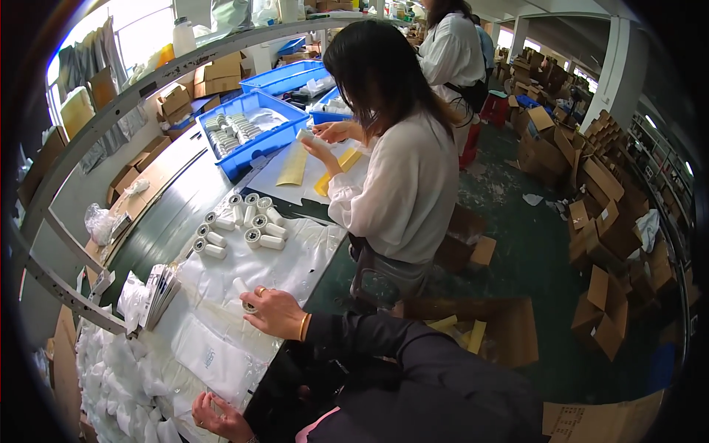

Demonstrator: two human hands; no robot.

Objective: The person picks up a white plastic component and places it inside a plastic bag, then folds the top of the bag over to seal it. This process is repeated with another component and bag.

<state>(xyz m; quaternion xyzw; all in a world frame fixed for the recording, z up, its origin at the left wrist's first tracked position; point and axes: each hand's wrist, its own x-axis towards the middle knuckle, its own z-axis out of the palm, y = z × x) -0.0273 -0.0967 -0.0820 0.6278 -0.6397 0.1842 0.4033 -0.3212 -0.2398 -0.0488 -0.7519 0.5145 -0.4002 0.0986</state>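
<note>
My right hand (277, 313) is closed on a white cylindrical piece with a wider round end (241, 286), over the plastic-covered table. My fingers hide part of that round end. Just below it lies a flat white plastic bag (216, 359) with small print. At the bag's near edge is my left hand (221, 421), its fingers apart and slightly bent, with nothing visible in them. Several similar white cylinders (255, 238) lie farther up the table, their dark-centred round ends facing my side.
A pile of white plastic bags (111, 384) and a stack of leaflets (159, 295) lie at left. A co-worker (402, 177) handles a white piece beside a blue crate (251, 151). A curved metal rail (70, 144) crosses the left. Behind my right arm stands an open carton (509, 332).
</note>
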